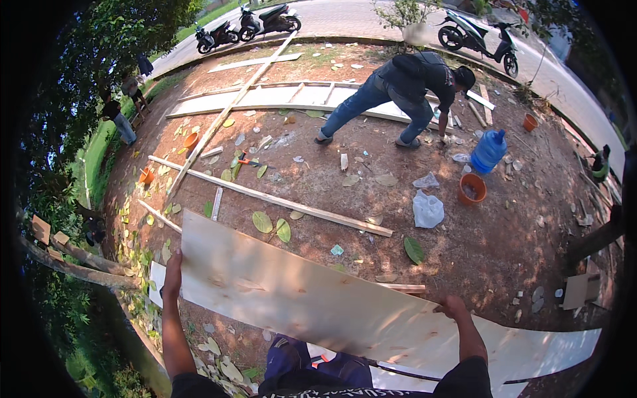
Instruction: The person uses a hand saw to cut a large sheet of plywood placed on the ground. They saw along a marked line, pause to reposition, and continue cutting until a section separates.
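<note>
A long, thin plywood sheet [312, 285] stretches across in front of me, its pale face turned up and its right part bending away to the right. My left hand [174, 272] is closed on the sheet's left end. My right hand [454, 308] grips the far edge, right of the middle; the fingers are partly hidden behind the sheet. Below it, beside my legs, part of another pale sheet [398, 379] shows. A short wooden strip [403, 288] sticks out from behind the far edge.
Beyond lie long wooden battens [279, 198], a framed white panel [265, 99] and an orange-handled hammer [249, 161]. A co-worker [415, 86] bends over at the far right, near a blue water jug [489, 152], an orange bucket [472, 190] and a white plastic bag [428, 209]. Motorbikes [269, 22] stand behind.
</note>
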`<state>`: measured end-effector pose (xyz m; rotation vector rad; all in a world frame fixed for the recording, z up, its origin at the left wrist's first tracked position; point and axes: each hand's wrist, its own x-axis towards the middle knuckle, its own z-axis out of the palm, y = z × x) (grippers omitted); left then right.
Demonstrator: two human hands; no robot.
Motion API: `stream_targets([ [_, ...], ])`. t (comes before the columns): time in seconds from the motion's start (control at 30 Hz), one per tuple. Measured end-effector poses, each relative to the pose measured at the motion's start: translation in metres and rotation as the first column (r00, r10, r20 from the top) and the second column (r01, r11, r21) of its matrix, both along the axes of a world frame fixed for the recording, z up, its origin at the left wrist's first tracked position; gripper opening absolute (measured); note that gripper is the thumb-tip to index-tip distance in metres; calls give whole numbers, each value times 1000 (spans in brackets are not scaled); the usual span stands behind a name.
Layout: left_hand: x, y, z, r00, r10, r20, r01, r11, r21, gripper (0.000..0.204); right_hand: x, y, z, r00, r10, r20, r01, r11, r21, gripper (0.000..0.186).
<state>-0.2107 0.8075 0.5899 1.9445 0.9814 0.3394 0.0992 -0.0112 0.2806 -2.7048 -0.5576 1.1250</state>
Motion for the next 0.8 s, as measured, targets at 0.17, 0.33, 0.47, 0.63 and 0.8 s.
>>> stream_targets([
  [0.17, -43, 136, -126, 982, 158, 108, -124, 954, -274, 75, -107, 29, 113, 989, 42, 142, -46, 999, 23, 36],
  [0.33, 7, 117, -219, 898, 434, 69, -353, 806, -475, 95, -217, 57, 173, 938, -20, 346, 38, 998, -45, 28],
  [0.47, -17, 97, -270, 847, 515, -133, -447, 553, -703, 84, -276, 150, 193, 857, -121, 500, 133, 991, 11, 10],
  [0.63, -29, -64, -266, 734, -513, -445, -36, 625, -780, 70, -320, 243, 153, 784, -224, 579, 142, 973, 184, 7],
  [0.8, 2, -144, -227, 612, -785, -96, 373, 393, -840, 75, -313, 325, 79, 789, -202, 580, 53, 963, 264, 7],
])
